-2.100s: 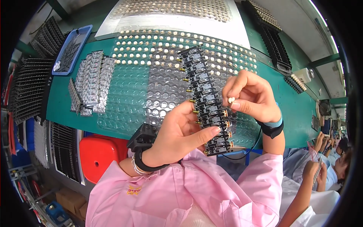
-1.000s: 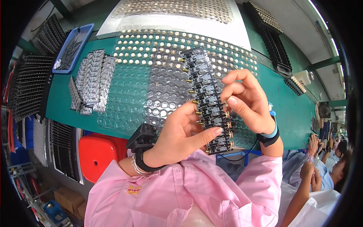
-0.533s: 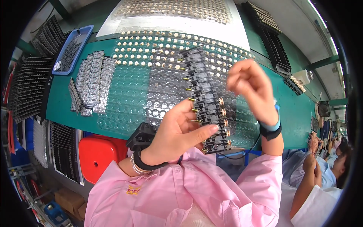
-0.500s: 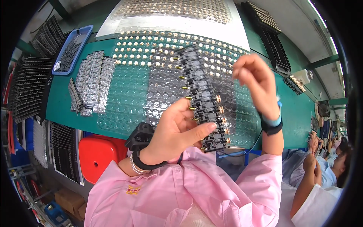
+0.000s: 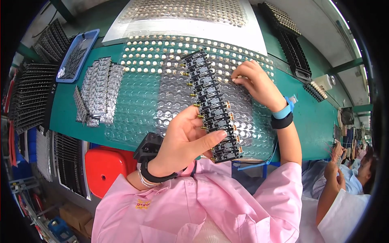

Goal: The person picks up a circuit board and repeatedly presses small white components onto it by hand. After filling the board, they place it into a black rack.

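Note:
My left hand [image 5: 184,139] holds a long black circuit board panel [image 5: 212,103] by its lower end, thumb on top. The panel tilts, its far end leaning left, above the clear plastic blister tray [image 5: 137,97]. Brass-coloured pins stick out along its left edge. Several small copper-coloured parts [image 5: 234,127] sit along the lower part of its right edge. My right hand [image 5: 259,85] is over the tray, right of the panel, thumb and fingers pinched at a small round whitish part [image 5: 234,80]. Rows of similar parts [image 5: 148,54] fill the tray's far pockets.
Left of the tray lie stacked circuit board panels [image 5: 97,89] and a blue bin [image 5: 65,77] of thin dark strips. Another filled tray [image 5: 186,10] rests on a white board at the back. A red stool [image 5: 101,170] stands lower left; a co-worker [image 5: 340,182] sits at right.
My right hand has moved left and down to the small parts in the tray, its fingers coming together. The panel in my left hand has shifted slightly left and turned its printed face more into view.

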A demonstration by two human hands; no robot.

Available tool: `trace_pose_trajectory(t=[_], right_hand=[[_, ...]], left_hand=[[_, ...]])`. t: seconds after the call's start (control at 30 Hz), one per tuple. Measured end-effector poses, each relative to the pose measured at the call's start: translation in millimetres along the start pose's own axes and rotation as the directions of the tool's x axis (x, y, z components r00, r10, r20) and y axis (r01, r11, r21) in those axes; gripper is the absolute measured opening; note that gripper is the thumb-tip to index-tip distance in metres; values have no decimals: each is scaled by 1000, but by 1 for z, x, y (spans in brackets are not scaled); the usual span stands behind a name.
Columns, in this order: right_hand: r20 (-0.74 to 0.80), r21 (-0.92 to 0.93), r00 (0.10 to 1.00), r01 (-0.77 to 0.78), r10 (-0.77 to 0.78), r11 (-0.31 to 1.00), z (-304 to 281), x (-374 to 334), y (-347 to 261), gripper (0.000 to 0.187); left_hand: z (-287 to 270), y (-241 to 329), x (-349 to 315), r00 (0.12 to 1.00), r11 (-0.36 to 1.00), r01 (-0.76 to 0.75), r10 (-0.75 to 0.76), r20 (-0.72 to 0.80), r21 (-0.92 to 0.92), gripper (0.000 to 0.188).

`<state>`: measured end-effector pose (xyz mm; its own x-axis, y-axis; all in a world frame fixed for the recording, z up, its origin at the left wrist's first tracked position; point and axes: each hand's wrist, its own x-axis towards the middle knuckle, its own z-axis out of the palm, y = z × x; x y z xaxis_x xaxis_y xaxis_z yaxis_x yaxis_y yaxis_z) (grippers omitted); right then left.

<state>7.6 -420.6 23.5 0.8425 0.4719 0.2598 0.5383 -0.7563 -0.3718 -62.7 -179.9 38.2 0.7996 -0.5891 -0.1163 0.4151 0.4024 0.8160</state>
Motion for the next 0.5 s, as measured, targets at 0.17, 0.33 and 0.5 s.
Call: trace_pose_trajectory(t=[0.17, 0.33, 0.5], right_hand=[[37, 628, 981, -172, 192, 759, -7, -7, -22, 10], [178, 877, 958, -259, 227, 404, -23, -8, -58, 12], [141, 949, 985, -163, 100, 270, -14, -13, -59, 18]], left_hand=[[1, 0, 0, 1000, 1000, 16, -16, 10, -1, 35], [3, -2, 0, 998, 999, 46, -46, 31, -8, 35], [5, -13, 0, 997, 1000, 9, -8, 78, -1, 36]])
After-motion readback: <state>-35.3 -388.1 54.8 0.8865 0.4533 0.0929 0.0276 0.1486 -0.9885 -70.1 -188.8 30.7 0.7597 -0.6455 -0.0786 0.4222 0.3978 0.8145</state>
